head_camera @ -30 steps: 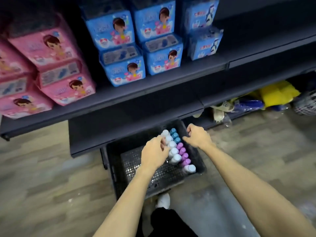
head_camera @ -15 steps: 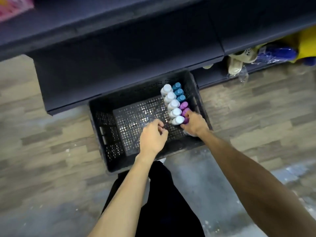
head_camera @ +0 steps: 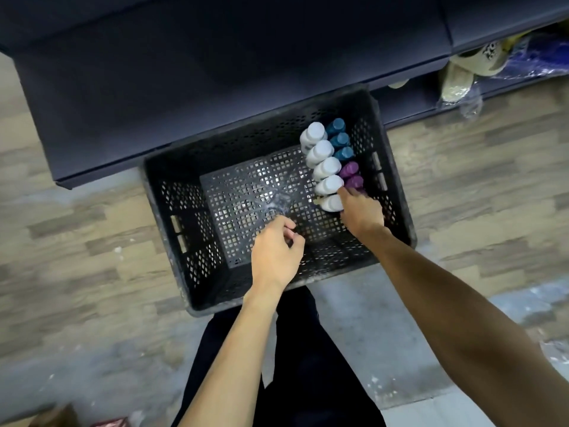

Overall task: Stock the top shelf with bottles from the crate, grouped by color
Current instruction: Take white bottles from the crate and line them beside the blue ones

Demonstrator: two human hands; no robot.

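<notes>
over the crate's (head_camera: 155, 186) near rim the left hand (head_camera: 274, 254) curls thumb to forefinger, whether pinching the clear film (head_camera: 277, 202) i cannot tell, while by its right wall the right hand (head_camera: 363, 211) dips in, grip hidden, among white bottles (head_camera: 326, 167), purple bottles (head_camera: 349, 171) and teal bottles (head_camera: 338, 138), a dark shelf (head_camera: 215, 72) overhanging the crate's far rim.

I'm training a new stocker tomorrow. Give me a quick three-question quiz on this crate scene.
1. Which hand reaches the bottles in the crate?
2. Which are most numerous in view: A white bottles, B blue, C purple?
3. True or false: the bottles stand along the crate's left wall.
Key: 1 right hand; 2 A; 3 false, they line the right wall.
</notes>
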